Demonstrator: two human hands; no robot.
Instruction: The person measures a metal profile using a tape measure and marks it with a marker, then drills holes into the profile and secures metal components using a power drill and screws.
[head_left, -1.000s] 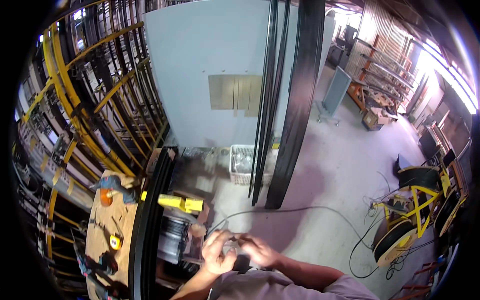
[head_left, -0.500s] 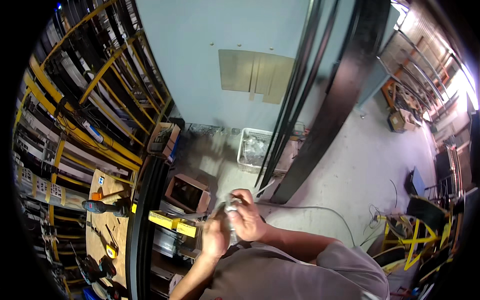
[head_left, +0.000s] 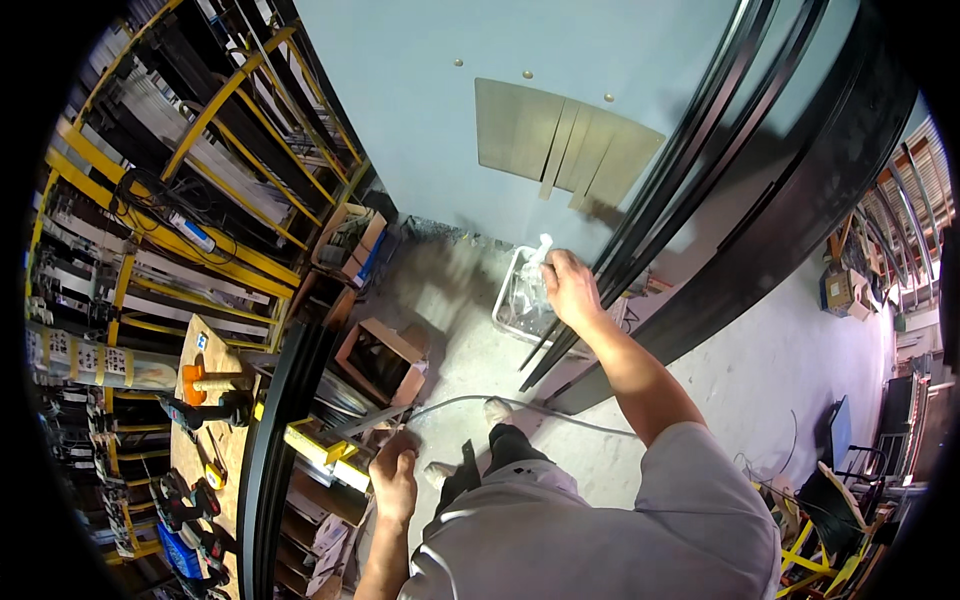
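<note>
Someone in a loose, greyish short-sleeved top (head_left: 600, 545), softly creased, the wide right sleeve (head_left: 700, 485) ending above the elbow, ungloved right hand (head_left: 572, 288) and left hand (head_left: 394, 480), dark trousers (head_left: 515, 447), pale round-toed shoes (head_left: 497, 410).

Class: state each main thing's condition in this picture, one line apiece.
Right hand, closed on crumpled plastic
Left hand, half-curled; contents unclear
White basket, upright, holding clear plastic
Cable, lying loosely curved on the floor
Cardboard box nearest the cable, open
Orange-headed mallet, lying on the wooden board
</note>
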